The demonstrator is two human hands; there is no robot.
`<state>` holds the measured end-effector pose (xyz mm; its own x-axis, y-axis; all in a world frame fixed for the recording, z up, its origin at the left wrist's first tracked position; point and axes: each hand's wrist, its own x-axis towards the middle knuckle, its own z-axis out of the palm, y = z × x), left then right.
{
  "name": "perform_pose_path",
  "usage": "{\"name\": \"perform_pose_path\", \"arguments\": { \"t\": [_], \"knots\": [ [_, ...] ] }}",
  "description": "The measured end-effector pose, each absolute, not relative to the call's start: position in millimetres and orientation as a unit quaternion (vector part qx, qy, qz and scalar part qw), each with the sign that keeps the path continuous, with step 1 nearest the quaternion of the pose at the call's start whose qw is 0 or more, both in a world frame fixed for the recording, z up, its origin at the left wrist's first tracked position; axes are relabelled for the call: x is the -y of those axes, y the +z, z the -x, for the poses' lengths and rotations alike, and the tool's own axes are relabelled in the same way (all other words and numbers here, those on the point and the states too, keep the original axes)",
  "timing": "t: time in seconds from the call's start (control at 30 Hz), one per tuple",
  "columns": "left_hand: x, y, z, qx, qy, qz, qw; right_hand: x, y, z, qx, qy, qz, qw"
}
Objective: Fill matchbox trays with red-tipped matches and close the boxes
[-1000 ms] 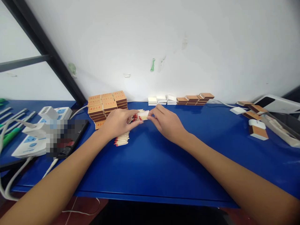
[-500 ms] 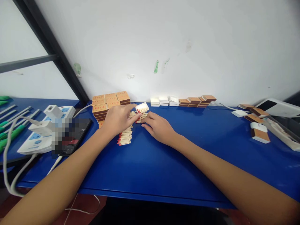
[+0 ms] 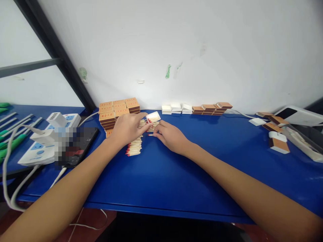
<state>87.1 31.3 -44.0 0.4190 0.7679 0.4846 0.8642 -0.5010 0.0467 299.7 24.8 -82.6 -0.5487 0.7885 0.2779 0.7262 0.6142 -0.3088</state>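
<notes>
My left hand (image 3: 130, 127) is closed on a white matchbox tray (image 3: 153, 116), held tilted with some matches inside. Between the thumb and fingers of my right hand (image 3: 169, 135) is a match (image 3: 150, 135), its red head pointing left. Just below the tray, more loose matches (image 3: 151, 128) lie partly hidden by both hands. A longer pile of red-headed matches (image 3: 134, 146) rests on the blue table in front of my left hand. Behind that hand stand stacked orange matchboxes (image 3: 119, 109).
White trays (image 3: 176, 108) and brown matchbox sleeves (image 3: 212, 108) line the wall. More sleeves (image 3: 279, 145) lie at the right near a white device (image 3: 297, 116). At the left are a power strip (image 3: 40, 148), cables and a phone (image 3: 85, 148). Green-handled tools (image 3: 12, 146) lie farther left.
My right hand has drawn slightly toward me, and a single match now shows at its fingertips. The left hand keeps its hold on the tray, almost unmoved.
</notes>
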Motion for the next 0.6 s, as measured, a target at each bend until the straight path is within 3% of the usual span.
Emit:
{"name": "perform_pose_path", "arguments": {
  "t": [0.13, 0.43, 0.6],
  "knots": [
    [-32.3, -44.2, -86.7, 0.497, -0.210, 0.835, 0.105, -22.2, -80.6, -306.8, 0.884, 0.051, 0.425, 0.186],
    [-27.9, -45.2, -91.8, 0.463, -0.145, 0.872, 0.068, -23.2, -70.4, -328.2, 0.859, -0.092, 0.429, 0.264],
    [-23.9, -47.3, -95.3, 0.416, -0.158, 0.893, 0.069, -23.3, -69.4, -322.9, 0.868, -0.124, 0.422, 0.232]
  ]
}}
